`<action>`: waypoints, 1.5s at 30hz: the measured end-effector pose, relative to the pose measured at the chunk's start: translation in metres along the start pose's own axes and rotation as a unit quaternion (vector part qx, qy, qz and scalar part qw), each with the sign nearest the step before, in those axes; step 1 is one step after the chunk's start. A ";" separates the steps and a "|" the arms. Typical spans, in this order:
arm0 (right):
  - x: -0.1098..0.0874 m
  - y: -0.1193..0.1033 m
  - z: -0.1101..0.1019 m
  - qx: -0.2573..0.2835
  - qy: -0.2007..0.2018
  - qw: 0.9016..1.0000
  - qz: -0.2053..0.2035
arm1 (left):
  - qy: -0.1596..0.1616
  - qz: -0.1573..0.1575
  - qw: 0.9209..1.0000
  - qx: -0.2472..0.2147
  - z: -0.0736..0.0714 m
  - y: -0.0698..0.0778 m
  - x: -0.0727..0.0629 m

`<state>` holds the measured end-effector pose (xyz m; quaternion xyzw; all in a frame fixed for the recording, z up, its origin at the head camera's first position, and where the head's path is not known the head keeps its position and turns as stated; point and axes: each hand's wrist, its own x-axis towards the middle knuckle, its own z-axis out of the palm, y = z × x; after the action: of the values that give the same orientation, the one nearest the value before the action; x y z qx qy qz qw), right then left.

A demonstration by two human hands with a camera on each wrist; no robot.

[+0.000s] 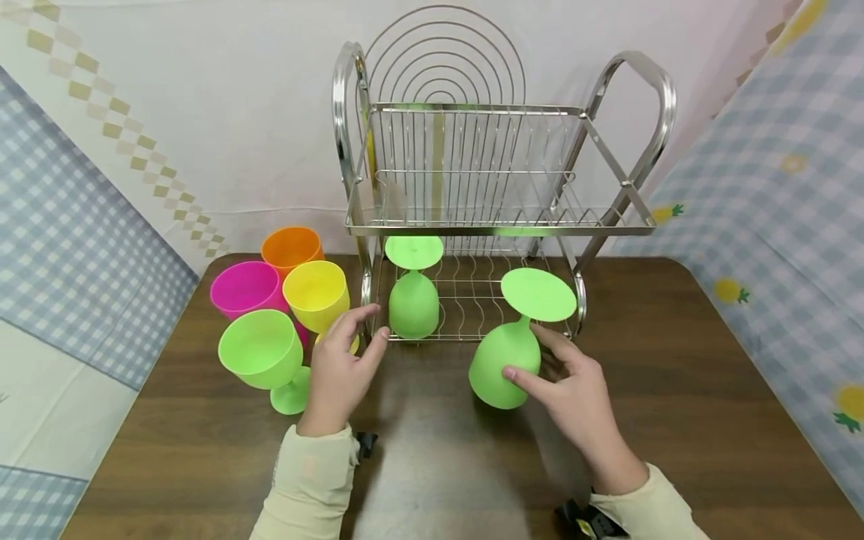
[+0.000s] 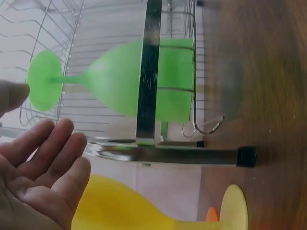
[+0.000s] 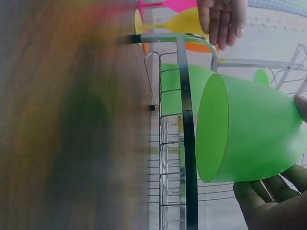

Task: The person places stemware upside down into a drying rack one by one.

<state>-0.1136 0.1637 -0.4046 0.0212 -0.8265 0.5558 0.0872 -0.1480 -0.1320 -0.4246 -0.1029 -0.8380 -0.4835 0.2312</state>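
My right hand (image 1: 574, 397) grips a light green plastic goblet (image 1: 502, 364) by its bowl, held upside down and tilted in front of the rack, its round foot upward. In the right wrist view the goblet's open mouth (image 3: 211, 129) faces the table, with fingers on both sides of the bowl. My left hand (image 1: 347, 367) holds nothing; its fingers are spread near the rack's front left post. Just beyond it, a second green goblet (image 1: 414, 304) stands upside down on the lower shelf of the wire dish rack (image 1: 499, 231).
Left of the rack stand upright goblets: orange (image 1: 292, 249), magenta (image 1: 245, 289), yellow (image 1: 316, 295) and another green goblet (image 1: 262, 349). The rack's upper tier (image 1: 472, 172) overhangs the back of its lower shelf. Brown wooden table (image 1: 675, 375) extends to the right.
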 end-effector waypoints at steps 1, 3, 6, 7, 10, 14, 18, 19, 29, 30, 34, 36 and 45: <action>0.003 0.000 0.000 -0.005 -0.002 1.000 -0.004 | 0.010 0.002 1.000 0.005 0.000 -0.001 0.000; 0.008 0.001 0.001 -0.015 -0.007 1.000 -0.009 | 0.029 0.007 1.000 0.009 -0.001 -0.003 0.001; 0.015 0.000 0.003 -0.028 -0.015 0.999 -0.018 | 0.050 0.012 0.999 0.011 -0.001 -0.004 0.002; 0.017 0.000 0.004 -0.033 -0.016 0.999 -0.021 | 0.055 0.013 0.998 0.012 -0.001 -0.005 0.002; 0.023 -0.002 0.006 -0.051 -0.018 0.998 -0.034 | 0.062 0.011 0.998 0.017 0.000 -0.006 0.002; 0.030 -0.005 0.009 -0.067 -0.022 0.997 -0.044 | 0.068 -0.001 0.997 0.023 0.001 -0.008 0.001; 0.033 -0.008 0.012 -0.056 -0.026 0.997 -0.043 | 0.068 -0.020 0.997 0.033 0.003 -0.013 0.001; 0.035 -0.008 0.012 -0.053 -0.026 0.997 -0.043 | 0.067 -0.028 0.997 0.037 0.004 -0.015 0.001; 0.052 -0.004 0.026 -0.041 -0.037 0.998 -0.038 | 0.055 -0.091 0.994 0.038 0.015 -0.030 0.001; 0.054 -0.004 0.027 -0.037 -0.037 0.998 -0.037 | 0.052 -0.093 0.994 0.034 0.016 -0.031 0.001; 0.063 -0.002 0.031 -0.029 -0.037 0.998 -0.034 | 0.046 -0.101 0.994 0.023 0.018 -0.032 0.001; 0.068 -0.002 0.033 -0.035 -0.036 0.998 -0.032 | 0.046 -0.103 0.994 0.016 0.018 -0.032 0.001; 0.095 0.005 0.039 -0.086 -0.007 0.996 -0.022 | 0.040 -0.107 0.993 0.008 0.021 -0.032 0.002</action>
<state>-0.2119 0.1358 -0.4073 0.0359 -0.8709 0.4808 0.0954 -0.1683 -0.1304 -0.4572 0.0090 -0.8379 -0.5027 0.2126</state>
